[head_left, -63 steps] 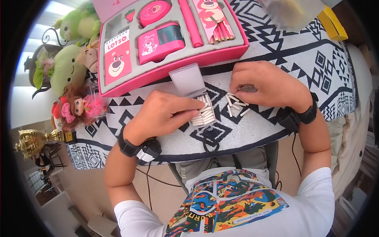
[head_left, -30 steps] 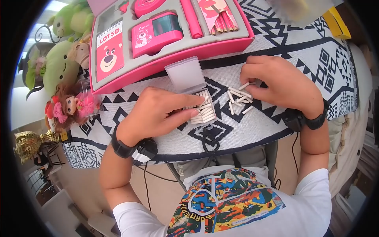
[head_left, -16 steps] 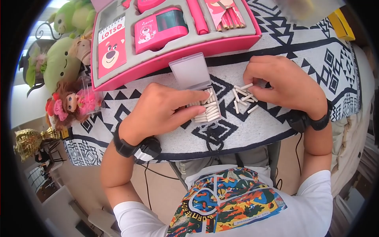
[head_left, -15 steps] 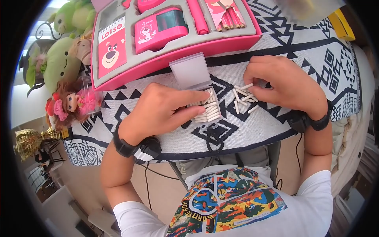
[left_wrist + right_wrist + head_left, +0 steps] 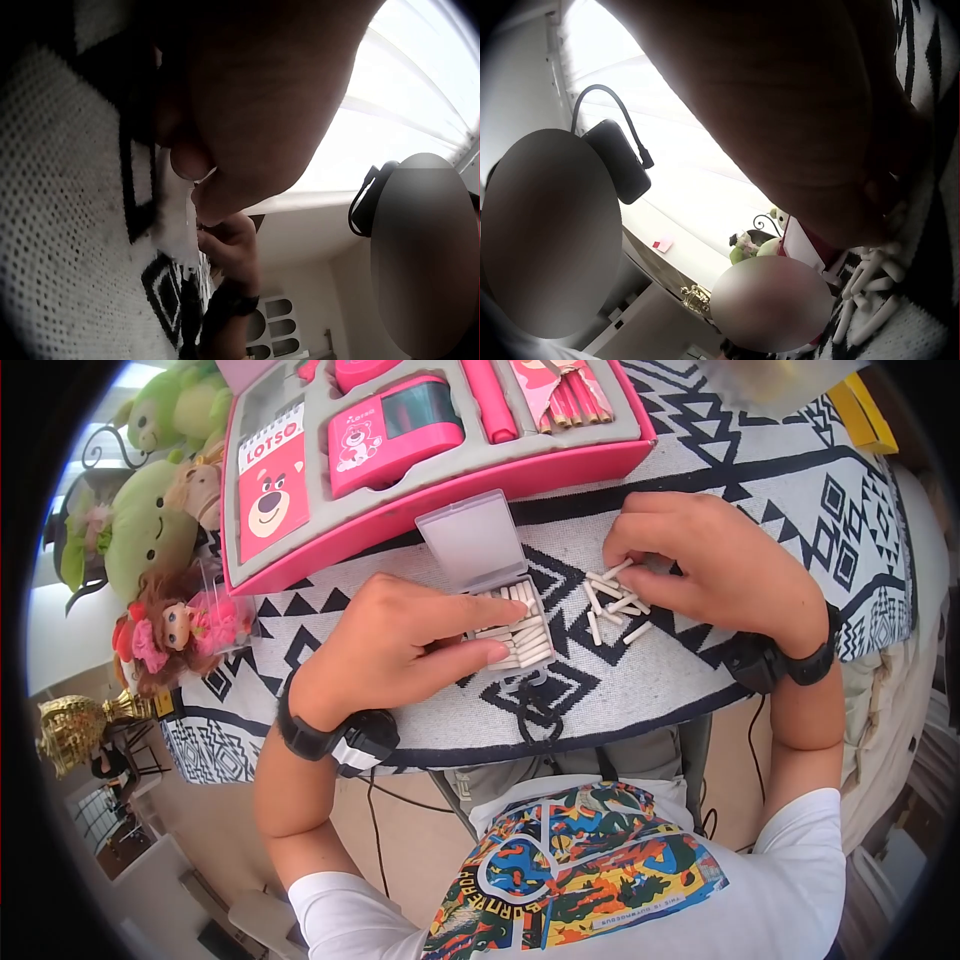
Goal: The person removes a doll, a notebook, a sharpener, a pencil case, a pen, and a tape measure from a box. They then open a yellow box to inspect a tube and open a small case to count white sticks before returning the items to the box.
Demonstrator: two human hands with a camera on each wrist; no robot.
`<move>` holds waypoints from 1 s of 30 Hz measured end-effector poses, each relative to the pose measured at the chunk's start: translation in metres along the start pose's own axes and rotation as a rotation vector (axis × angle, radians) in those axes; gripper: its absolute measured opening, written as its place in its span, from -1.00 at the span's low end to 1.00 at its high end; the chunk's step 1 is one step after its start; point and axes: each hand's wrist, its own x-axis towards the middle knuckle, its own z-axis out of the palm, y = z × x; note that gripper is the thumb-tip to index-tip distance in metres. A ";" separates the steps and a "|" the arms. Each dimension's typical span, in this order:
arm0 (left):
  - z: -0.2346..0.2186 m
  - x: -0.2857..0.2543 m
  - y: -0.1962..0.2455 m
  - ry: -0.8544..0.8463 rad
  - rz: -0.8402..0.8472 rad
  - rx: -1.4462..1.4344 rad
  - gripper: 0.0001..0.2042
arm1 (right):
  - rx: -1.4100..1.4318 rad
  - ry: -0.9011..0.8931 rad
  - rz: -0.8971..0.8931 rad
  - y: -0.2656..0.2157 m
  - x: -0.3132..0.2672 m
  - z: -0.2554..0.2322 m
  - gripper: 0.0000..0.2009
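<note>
In the head view, white sticks fill a small clear plastic box point(image 5: 468, 548) with its lid raised. The left hand point(image 5: 395, 640) lies over its left side, index finger and thumb extended apart, their tips touching the sticks inside; its other fingers are hidden. Right of the box, the right hand point(image 5: 710, 565) pinches a white stick point(image 5: 617, 568) between thumb and fingers, just above a loose pile of white sticks point(image 5: 597, 628). Those loose sticks point(image 5: 876, 319) also show in the right wrist view, below the dark right hand point(image 5: 795, 112).
A large pink gift box point(image 5: 450, 485) with stationery stands behind the plastic box. Plush toys point(image 5: 150, 525) and a doll point(image 5: 175, 625) are at the left. A yellow box point(image 5: 862, 415) stands at the back right. A black cord loop point(image 5: 540, 720) lies near the front edge.
The right hand, earlier with its fingertips down at the loose sticks, has shifted slightly right and shows a stick pinched. The left hand keeps nearly the same pose at the plastic box.
</note>
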 end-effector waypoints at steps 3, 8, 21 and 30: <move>-0.009 -0.002 0.004 -0.039 -0.126 -0.146 -0.69 | -0.007 0.002 -0.005 0.001 -0.001 0.000 -0.86; -0.009 -0.004 0.001 0.024 0.091 -0.058 -0.67 | -0.010 0.033 0.043 0.001 -0.003 -0.003 -0.86; -0.005 -0.005 0.007 -0.088 0.053 0.051 -0.64 | -0.051 0.019 0.016 0.003 -0.005 -0.001 -0.81; -0.004 -0.005 0.003 -0.107 0.070 -0.023 -0.64 | -0.042 -0.003 0.007 0.000 -0.005 -0.003 -0.82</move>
